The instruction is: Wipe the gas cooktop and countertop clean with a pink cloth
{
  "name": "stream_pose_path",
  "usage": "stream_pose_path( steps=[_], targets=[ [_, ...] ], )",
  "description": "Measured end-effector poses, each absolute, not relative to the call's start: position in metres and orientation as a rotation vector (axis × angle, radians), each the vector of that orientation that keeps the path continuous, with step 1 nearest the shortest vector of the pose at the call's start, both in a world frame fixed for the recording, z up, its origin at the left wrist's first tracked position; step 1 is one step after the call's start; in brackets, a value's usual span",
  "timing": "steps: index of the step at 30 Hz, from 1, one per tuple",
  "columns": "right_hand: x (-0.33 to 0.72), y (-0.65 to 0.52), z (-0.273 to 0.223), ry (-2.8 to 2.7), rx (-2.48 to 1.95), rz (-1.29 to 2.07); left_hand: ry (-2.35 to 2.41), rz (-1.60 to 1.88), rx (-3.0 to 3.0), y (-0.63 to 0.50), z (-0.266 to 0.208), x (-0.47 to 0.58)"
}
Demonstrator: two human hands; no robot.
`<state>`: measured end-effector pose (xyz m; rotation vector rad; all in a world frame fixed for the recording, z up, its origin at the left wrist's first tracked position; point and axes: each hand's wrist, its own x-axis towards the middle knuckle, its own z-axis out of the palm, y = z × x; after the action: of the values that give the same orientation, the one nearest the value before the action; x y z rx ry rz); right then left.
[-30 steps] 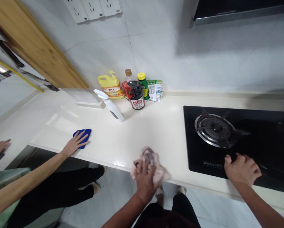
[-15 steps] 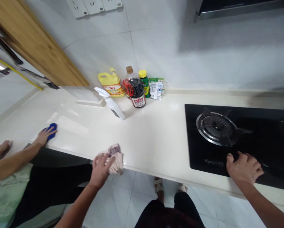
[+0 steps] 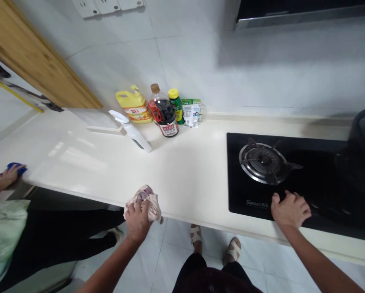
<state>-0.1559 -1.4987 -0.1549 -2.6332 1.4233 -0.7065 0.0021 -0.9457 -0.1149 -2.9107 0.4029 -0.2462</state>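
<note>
A crumpled pale pink cloth (image 3: 153, 205) lies at the front edge of the white countertop (image 3: 197, 175). My left hand (image 3: 138, 219) is on top of it, fingers bent over the fabric and pressing it down. Far to the right, my right hand (image 3: 290, 209) leans on the front edge of the black gas hob (image 3: 235, 179), holding nothing, its thumb apart from the fingers. Just behind that hand is the round burner (image 3: 263, 162).
Along the wall stand a white spray bottle (image 3: 133, 134), a yellow detergent jug (image 3: 135, 106), a soy sauce bottle (image 3: 167, 118), a green bottle (image 3: 177, 108) and packets (image 3: 192, 114). At left, a co-worker's hand (image 3: 10, 176) holds a blue cloth (image 3: 18, 167). A dark pan (image 3: 363, 142) sits at right.
The view has shifted right. My left hand has shifted slightly on the cloth, which is more bunched under it. The co-worker's hand and blue cloth moved left. My right hand stays at the hob edge.
</note>
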Motion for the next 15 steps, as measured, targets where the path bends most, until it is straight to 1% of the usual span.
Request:
stream_pose_path(
  steps=[4,9,12,15],
  targets=[
    [-0.156,-1.492,-0.146,1.371,-2.599,-0.729,0.600,-0.354,-2.934,-1.018,-0.126,-0.039],
    [-0.154,-1.496,-0.141,1.121,-2.570,-0.733,0.970,-0.529,-2.896,-1.116,-0.135,-0.088],
    [-0.156,-1.496,-0.138,1.063,-2.453,-0.825,1.155,-0.566,-2.894,-1.170,-0.138,-0.113],
    [-0.174,-1.475,-0.132,0.748,-2.304,-0.918,1.225,-0.599,-2.917,-1.207,-0.139,-0.130]
  ],
)
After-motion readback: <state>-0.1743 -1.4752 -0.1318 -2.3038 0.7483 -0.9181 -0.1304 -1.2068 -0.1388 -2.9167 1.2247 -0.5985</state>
